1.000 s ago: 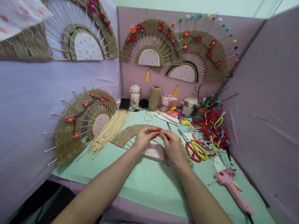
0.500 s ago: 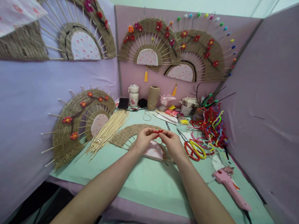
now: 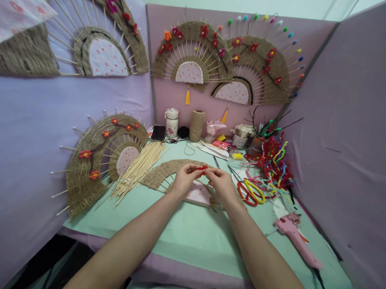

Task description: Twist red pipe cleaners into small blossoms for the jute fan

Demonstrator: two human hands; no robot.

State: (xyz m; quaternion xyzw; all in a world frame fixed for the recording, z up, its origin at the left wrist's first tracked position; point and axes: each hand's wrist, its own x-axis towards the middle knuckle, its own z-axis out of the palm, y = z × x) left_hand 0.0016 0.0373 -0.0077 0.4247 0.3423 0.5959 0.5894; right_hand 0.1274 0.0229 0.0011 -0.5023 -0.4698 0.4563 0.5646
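Between both hands is a small bent piece of red pipe cleaner [image 3: 203,168], partly hidden by the fingers. My left hand [image 3: 186,178] pinches it from one side. My right hand [image 3: 220,183] pinches it from the other, thumb and fingertips together. Below the hands lies a half-round twine fan [image 3: 166,171] with thin sticks and a white, pink-spotted centre [image 3: 199,193]. To the right of my right hand are scissors with red handles [image 3: 246,194] and scissors with yellow handles [image 3: 255,191].
Thin wooden sticks [image 3: 137,169] lie left of the fan. A decorated twine fan [image 3: 87,174] leans at the left wall. A pink glue gun [image 3: 299,240] rests at the right, its cord off the front edge. Coloured pipe cleaners [image 3: 272,163] and a twine spool [image 3: 197,125] stand behind.
The red pipe cleaner is turned slightly between my fingertips, its left part now raised a little more. Both hands stay over the fan, and the camera view has shifted slightly.
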